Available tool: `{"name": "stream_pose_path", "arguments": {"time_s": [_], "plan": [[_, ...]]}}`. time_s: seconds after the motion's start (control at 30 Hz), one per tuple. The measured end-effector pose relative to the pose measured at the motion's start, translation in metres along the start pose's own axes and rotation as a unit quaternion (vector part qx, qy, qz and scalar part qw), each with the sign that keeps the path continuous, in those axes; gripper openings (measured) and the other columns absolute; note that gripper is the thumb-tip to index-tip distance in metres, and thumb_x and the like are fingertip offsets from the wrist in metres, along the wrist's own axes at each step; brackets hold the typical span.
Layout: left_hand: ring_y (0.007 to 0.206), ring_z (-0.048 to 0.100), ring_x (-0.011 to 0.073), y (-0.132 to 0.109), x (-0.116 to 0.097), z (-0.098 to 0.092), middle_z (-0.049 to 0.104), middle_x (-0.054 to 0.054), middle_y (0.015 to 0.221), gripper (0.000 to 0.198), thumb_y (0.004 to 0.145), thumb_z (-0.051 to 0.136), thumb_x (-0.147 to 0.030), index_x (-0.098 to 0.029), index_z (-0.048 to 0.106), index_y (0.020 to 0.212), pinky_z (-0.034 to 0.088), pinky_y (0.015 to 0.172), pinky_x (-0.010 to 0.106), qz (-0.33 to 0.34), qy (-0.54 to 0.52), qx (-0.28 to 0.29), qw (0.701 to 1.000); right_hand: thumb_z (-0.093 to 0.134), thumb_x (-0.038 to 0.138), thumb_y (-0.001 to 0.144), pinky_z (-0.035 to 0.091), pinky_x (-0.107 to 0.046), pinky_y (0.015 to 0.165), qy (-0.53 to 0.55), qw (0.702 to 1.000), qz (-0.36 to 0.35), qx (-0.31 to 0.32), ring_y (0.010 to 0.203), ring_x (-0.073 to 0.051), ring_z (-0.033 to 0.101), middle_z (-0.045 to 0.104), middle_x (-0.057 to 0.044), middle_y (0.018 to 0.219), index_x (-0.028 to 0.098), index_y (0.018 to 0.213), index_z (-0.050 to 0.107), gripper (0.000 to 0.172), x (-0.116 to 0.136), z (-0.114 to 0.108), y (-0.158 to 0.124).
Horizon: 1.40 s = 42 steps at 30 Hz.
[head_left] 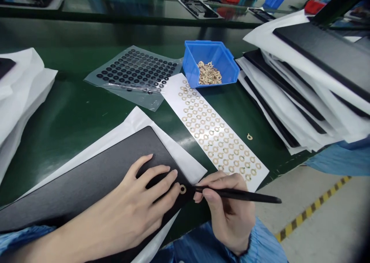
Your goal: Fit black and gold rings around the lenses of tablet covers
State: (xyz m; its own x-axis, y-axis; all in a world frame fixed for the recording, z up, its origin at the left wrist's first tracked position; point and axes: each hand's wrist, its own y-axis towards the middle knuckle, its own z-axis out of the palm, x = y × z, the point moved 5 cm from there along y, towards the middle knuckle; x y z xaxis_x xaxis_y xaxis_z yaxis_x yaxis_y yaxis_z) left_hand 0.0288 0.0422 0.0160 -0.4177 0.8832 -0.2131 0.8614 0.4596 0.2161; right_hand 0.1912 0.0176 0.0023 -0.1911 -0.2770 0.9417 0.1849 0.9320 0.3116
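Observation:
My left hand lies with spread fingers on a flat black panel. A small beige ring sits on the panel near its corner, beside my left fingertips. Between the thumb and fingers of my right hand is a slim black tool that looks like tweezers. Its tip points left toward the ring; whether they touch I cannot tell. Under the panel is a white wrapping sheet. A white sheet of tabbed ring stickers extends from near my right hand to a blue bin.
Loose beige rings fill part of the bin. Left of it lies a clear sheet of black rings. Wrapped black panels are stacked at right, more white wrapping at left. One loose ring lies on the green table.

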Motion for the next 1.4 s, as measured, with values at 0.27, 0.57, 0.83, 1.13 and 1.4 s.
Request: {"name": "stream_pose_path", "arguments": {"time_s": [0.27, 0.57, 0.83, 1.13, 1.4], "plan": [[0.110, 0.050, 0.0229, 0.002, 0.012, -0.002, 0.062, 0.006, 0.115, 0.024, 0.090, 0.046, -0.020, -0.016, 0.059, 0.110, 0.022, 0.107, 0.049, -0.036, -0.035, -0.029, 0.998, 0.057, 0.027, 0.087, 0.049, -0.030, 0.045, -0.004, 0.999, -0.039, 0.003, 0.057, -0.017, 0.060, 0.061, -0.003, 0.070, 0.024, 0.087, 0.054, 0.004, 0.045, -0.027, 0.021], [0.091, 0.052, 0.0238, 0.002, 0.090, -0.037, 0.062, 0.011, 0.095, 0.026, 0.089, 0.039, -0.026, -0.013, 0.061, 0.091, 0.044, 0.081, 0.037, -0.156, 0.059, -0.148, 0.975, 0.054, 0.023, 0.086, 0.052, -0.034, 0.065, -0.245, 0.941, -0.229, 0.055, 0.065, -0.016, 0.062, 0.057, -0.003, 0.073, 0.019, 0.081, 0.047, 0.010, 0.030, -0.018, 0.238], [0.080, 0.054, 0.0221, -0.012, 0.173, -0.045, 0.063, 0.006, 0.080, 0.021, 0.075, 0.045, -0.030, -0.017, 0.062, 0.073, 0.041, 0.074, 0.032, -0.388, -0.071, -0.187, 0.899, 0.041, 0.020, 0.089, 0.045, -0.030, 0.066, -0.338, 0.901, -0.243, 0.126, 0.062, -0.015, 0.057, 0.062, -0.003, 0.073, 0.020, 0.083, 0.047, 0.008, 0.022, 0.010, 0.272], [0.066, 0.053, 0.0181, -0.001, 0.180, -0.041, 0.060, 0.002, 0.066, 0.018, 0.073, 0.044, -0.023, -0.017, 0.058, 0.063, 0.039, 0.065, 0.028, -0.399, -0.061, -0.207, 0.891, 0.059, 0.014, 0.079, 0.039, -0.025, 0.066, -0.343, 0.827, -0.306, 0.323, 0.067, -0.015, 0.053, 0.056, -0.002, 0.069, 0.016, 0.070, 0.053, 0.012, 0.005, 0.129, 0.233], [0.067, 0.050, 0.0186, -0.005, 0.179, -0.039, 0.058, 0.001, 0.062, 0.024, 0.076, 0.045, -0.030, -0.019, 0.052, 0.056, 0.037, 0.065, 0.028, -0.401, -0.079, -0.241, 0.880, 0.064, 0.017, 0.078, 0.038, -0.025, 0.066, -0.303, 0.839, -0.318, 0.321, 0.068, -0.015, 0.051, 0.051, -0.001, 0.070, 0.016, 0.067, 0.053, 0.016, -0.023, 0.175, 0.227]]}}
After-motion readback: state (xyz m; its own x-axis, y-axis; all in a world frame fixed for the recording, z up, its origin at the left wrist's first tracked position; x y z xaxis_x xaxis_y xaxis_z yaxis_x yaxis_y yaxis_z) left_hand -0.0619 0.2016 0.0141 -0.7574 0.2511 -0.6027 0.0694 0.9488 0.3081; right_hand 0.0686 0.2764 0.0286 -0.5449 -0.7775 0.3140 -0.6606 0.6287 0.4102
